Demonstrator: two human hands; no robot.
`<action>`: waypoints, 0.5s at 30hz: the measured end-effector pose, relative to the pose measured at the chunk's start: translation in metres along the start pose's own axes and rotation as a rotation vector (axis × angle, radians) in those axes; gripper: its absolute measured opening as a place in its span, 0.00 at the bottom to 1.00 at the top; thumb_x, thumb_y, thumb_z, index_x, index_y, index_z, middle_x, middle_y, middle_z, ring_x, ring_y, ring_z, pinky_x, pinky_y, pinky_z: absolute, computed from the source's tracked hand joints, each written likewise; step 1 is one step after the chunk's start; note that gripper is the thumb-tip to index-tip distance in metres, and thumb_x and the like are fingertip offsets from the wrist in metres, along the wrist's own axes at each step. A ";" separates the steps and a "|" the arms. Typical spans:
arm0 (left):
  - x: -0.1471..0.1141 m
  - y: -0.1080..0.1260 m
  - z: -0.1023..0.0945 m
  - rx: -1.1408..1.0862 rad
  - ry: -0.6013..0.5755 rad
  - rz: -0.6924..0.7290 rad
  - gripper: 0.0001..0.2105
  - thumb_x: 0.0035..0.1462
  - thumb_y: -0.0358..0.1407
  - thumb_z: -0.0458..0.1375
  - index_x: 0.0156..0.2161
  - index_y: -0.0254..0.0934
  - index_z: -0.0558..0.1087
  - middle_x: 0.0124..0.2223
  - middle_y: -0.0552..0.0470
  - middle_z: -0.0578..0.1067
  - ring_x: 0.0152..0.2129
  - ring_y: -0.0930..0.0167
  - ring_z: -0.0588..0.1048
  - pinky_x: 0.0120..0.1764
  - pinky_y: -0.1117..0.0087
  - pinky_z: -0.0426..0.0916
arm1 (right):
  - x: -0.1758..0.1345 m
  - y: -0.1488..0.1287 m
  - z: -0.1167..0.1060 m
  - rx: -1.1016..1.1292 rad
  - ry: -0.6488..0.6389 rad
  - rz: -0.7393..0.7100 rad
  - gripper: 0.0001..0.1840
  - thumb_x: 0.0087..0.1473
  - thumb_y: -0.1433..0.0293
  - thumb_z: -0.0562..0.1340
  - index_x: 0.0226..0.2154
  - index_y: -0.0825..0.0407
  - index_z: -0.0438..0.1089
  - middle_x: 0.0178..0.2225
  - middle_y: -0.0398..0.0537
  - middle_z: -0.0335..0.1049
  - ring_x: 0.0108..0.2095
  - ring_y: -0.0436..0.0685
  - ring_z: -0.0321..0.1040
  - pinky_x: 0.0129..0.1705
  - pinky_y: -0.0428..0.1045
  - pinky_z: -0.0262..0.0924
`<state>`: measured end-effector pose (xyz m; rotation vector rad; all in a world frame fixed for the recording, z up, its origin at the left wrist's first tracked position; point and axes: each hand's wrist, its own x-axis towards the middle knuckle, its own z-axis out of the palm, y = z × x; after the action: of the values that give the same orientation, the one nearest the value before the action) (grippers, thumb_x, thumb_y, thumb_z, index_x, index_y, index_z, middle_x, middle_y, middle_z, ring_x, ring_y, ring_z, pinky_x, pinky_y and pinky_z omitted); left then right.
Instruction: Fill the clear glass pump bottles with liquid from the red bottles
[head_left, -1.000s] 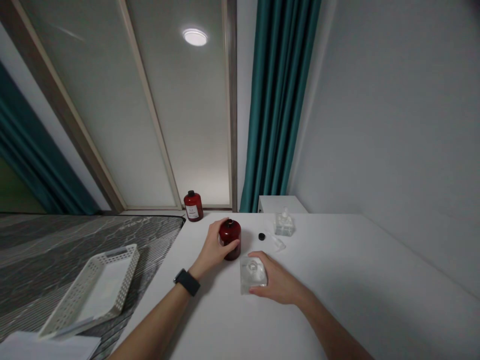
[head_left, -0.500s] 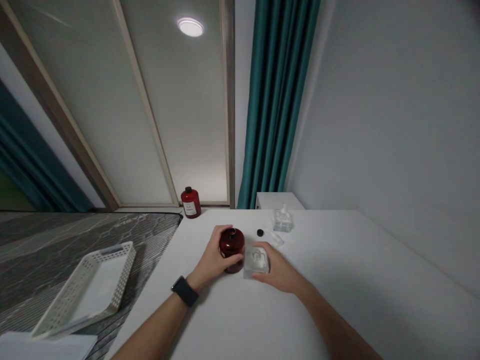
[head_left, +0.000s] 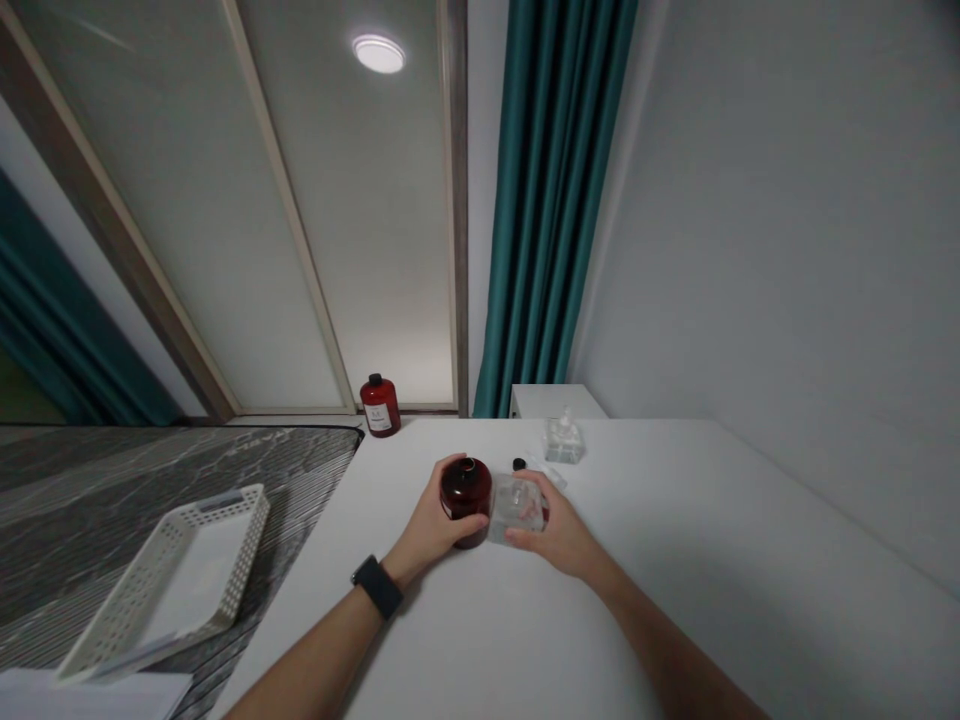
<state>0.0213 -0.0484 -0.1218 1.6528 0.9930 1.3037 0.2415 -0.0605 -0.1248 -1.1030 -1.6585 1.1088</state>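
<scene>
My left hand is wrapped round a dark red round bottle, thumb in front and fingers behind. The bottle's neck is uncapped, and it stands upright on the white table. Just to its right, my right hand grips a clear square glass bottle between thumb and fingers. The glass bottle looks slightly tilted and very close to the red one; whether they touch I cannot tell. Behind it lies a small black cap, beside a clear thin piece partly hidden by my right hand.
A second red bottle with black cap and white label stands at the table's back left corner. Another clear glass container is at the back right. On the grey surface to the left sits a white perforated basket.
My right hand has lifted the clear glass bottle a little and tilted it. The left hand still holds the red bottle in nearly the same place.
</scene>
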 end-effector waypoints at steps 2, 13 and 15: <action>0.000 0.002 0.001 0.032 0.013 0.011 0.36 0.43 0.33 0.69 0.58 0.39 0.61 0.55 0.45 0.72 0.52 0.59 0.73 0.58 0.53 0.67 | 0.000 0.001 0.003 0.046 0.022 -0.002 0.40 0.41 0.65 0.72 0.55 0.47 0.58 0.48 0.49 0.68 0.41 0.58 0.71 0.47 0.56 0.68; -0.004 0.006 0.010 0.080 0.134 0.061 0.31 0.46 0.37 0.66 0.56 0.38 0.62 0.53 0.44 0.72 0.51 0.59 0.73 0.57 0.54 0.67 | -0.002 0.000 0.020 0.239 0.082 -0.002 0.45 0.43 0.53 0.72 0.57 0.46 0.51 0.48 0.52 0.70 0.45 0.65 0.73 0.44 0.60 0.72; -0.003 0.007 0.010 0.082 0.127 0.056 0.31 0.46 0.37 0.66 0.56 0.37 0.62 0.53 0.44 0.72 0.51 0.60 0.73 0.57 0.54 0.67 | -0.004 -0.001 0.021 0.247 0.073 0.022 0.46 0.44 0.52 0.71 0.58 0.46 0.50 0.46 0.52 0.71 0.42 0.64 0.74 0.41 0.59 0.73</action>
<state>0.0314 -0.0547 -0.1183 1.6861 1.0953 1.4374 0.2223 -0.0690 -0.1299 -0.9916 -1.4122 1.2357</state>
